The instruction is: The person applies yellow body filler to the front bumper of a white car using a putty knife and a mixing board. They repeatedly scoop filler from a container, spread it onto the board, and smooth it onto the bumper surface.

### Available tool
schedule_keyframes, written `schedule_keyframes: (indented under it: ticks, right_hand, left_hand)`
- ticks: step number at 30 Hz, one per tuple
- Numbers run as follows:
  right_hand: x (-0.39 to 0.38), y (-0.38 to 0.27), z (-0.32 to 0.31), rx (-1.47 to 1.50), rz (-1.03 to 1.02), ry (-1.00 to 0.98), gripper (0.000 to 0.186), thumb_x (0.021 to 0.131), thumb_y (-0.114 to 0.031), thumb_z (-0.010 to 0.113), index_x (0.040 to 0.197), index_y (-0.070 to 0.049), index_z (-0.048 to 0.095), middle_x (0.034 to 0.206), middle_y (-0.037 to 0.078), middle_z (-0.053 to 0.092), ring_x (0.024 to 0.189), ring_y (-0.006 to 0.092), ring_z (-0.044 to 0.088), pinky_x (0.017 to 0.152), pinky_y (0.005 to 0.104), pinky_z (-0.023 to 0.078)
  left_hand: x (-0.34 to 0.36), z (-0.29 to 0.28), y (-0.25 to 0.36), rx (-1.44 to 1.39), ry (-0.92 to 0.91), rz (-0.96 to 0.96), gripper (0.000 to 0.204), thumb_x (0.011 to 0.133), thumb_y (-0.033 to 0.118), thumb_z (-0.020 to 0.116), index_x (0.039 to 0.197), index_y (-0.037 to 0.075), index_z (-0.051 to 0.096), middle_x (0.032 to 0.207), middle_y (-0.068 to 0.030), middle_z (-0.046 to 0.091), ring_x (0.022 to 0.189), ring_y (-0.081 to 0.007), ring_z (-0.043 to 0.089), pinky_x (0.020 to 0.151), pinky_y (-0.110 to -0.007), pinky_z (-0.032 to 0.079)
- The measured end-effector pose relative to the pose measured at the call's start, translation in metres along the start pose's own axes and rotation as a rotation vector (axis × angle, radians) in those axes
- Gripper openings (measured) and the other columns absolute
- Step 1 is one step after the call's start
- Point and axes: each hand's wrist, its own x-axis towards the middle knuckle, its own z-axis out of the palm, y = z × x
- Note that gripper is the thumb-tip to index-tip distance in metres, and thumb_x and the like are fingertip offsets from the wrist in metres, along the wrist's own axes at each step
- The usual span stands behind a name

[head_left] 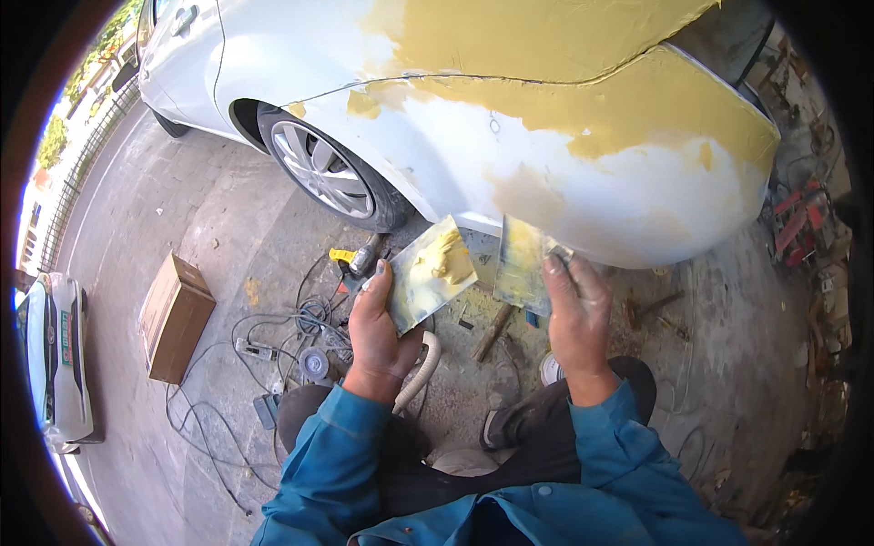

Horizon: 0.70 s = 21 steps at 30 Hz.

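Note:
My left hand [378, 337] grips a flat, smeared plate [421, 282], tilted, with a lump of pale yellow paste [446, 257] on it. To its right, my right hand [578, 318] is closed on a rectangular spreader [521, 259] streaked with the same paste. The two tools are a short way apart, below the lower side of a white car [546, 209]. Its body carries large patches of yellow filler [592, 109], and a wheel with a silver cover [323, 166] sits left of my hands.
A cardboard box [177, 323] and a detached bumper [68, 364] lie at left. Tangled cables [314, 314], a yellow-and-silver power tool [361, 257], a hose [428, 359] and wooden sticks [492, 332] litter the floor around my legs. Red equipment [797, 223] and piled debris stand at right.

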Motion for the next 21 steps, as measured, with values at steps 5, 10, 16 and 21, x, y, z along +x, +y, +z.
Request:
schedule_keyframes:
  ticks: [5, 10, 16, 21]
  right_hand:
    - [-0.012, -0.007, 0.025, -0.541, -0.623, -0.155, 0.048, 0.092, 0.005, 0.082, 0.137, -0.013, 0.083, 0.137, 0.016, 0.074, 0.124, 0.0378, 0.072, 0.107, 0.0473, 0.059]
    - [-0.029, 0.010, 0.042, -0.686, -0.660, -0.269, 0.051, 0.088, -0.001, 0.076, 0.133, -0.022, 0.087, 0.142, 0.012, 0.073, 0.133, 0.0365, 0.068, 0.114, 0.0514, 0.054]
    - [-0.030, 0.000, 0.038, -0.572, -0.565, -0.355, 0.044, 0.090, 0.003, 0.075, 0.130, -0.014, 0.086, 0.130, 0.012, 0.078, 0.122, 0.0361, 0.073, 0.108, 0.0491, 0.058]
    - [-0.016, 0.006, 0.022, -0.176, -0.185, -0.083, 0.028, 0.111, -0.002, 0.068, 0.138, -0.002, 0.078, 0.113, 0.014, 0.079, 0.100, 0.0242, 0.075, 0.092, 0.0384, 0.059]
  left_hand:
    - [-0.008, 0.001, -0.016, 0.102, -0.017, 0.035, 0.041, 0.121, 0.033, 0.055, 0.143, -0.001, 0.065, 0.136, -0.0169, 0.077, 0.118, -0.0299, 0.079, 0.107, -0.045, 0.063]
    - [-0.006, 0.003, -0.012, 0.149, 0.053, 0.136, 0.039, 0.122, 0.030, 0.054, 0.138, -0.005, 0.065, 0.131, -0.0176, 0.077, 0.115, -0.0294, 0.078, 0.104, -0.045, 0.063]
    - [0.001, 0.000, -0.005, 0.207, 0.118, 0.315, 0.038, 0.123, 0.029, 0.055, 0.132, -0.004, 0.070, 0.127, -0.0150, 0.077, 0.109, -0.0257, 0.077, 0.099, -0.042, 0.063]
    - [-0.012, -0.001, -0.005, 0.965, 0.046, 0.595, 0.053, 0.123, 0.039, 0.056, 0.115, -0.009, 0.076, 0.097, -0.0047, 0.072, 0.088, -0.0088, 0.060, 0.080, -0.029, 0.051]
